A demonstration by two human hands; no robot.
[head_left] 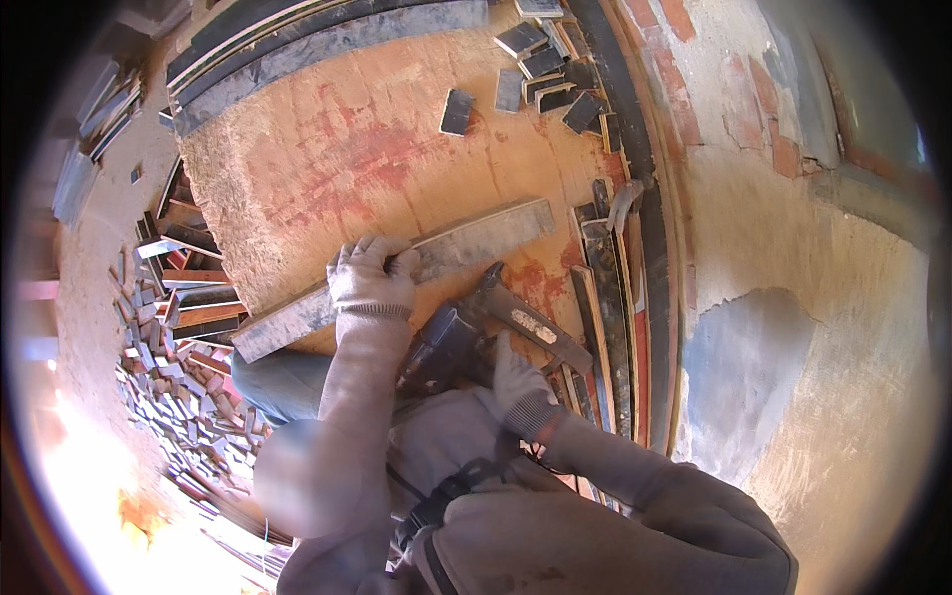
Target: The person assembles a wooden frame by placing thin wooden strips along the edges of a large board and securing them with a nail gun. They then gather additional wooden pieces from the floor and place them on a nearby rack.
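A long, narrow grey wooden board (486, 238) lies slantwise across the worktable (288, 188). My left hand (372, 273), in a pale knit glove, has its fingers curled over the board near its middle. A black nail gun (446, 337) with a long, straight magazine is close to my body, its nose pointing toward the board but apart from it. My gloved right hand (521, 379) is closed around the nail gun's handle, partly hidden beneath the magazine.
Small dark wood blocks (540, 61) are scattered at the far right of the table. Long strips (605, 297) lie along its right edge, beside a stained wall (773, 327). Long boards (327, 55) lie at the far edge. Offcuts (188, 397) are heaped on the floor at left.
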